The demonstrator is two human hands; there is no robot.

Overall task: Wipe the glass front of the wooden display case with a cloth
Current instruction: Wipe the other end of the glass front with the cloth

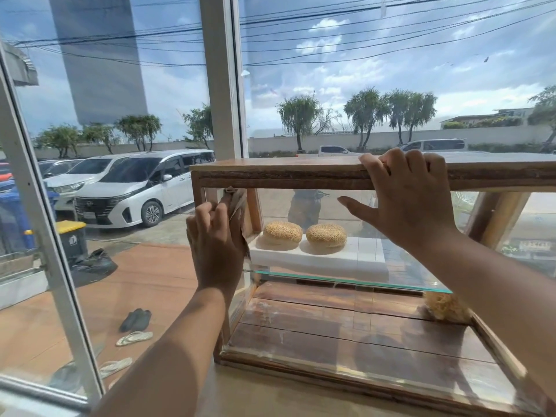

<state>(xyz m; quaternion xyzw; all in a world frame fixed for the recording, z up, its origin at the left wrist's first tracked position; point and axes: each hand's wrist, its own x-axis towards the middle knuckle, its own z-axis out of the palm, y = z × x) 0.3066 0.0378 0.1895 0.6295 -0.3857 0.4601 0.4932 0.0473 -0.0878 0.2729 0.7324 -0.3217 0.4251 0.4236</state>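
Note:
A wooden display case point(285, 173) with a glass front point(346, 326) stands on a counter before a big window. My left hand point(215, 245) holds a brown cloth point(236, 200) against the upper left corner of the glass. My right hand point(412, 200) grips the case's top board, fingers curled over its front edge and thumb stretched out across the glass. Inside, two sesame buns point(282, 233) point(326, 237) lie on a white block point(361, 257) on a glass shelf point(346, 279).
A yellowish fluffy item point(445, 307) sits in the case's lower right. The white window frame point(45, 236) runs along the left. Outside are parked vans point(135, 191), a bin point(70, 236) and sandals point(134, 337) on the terrace.

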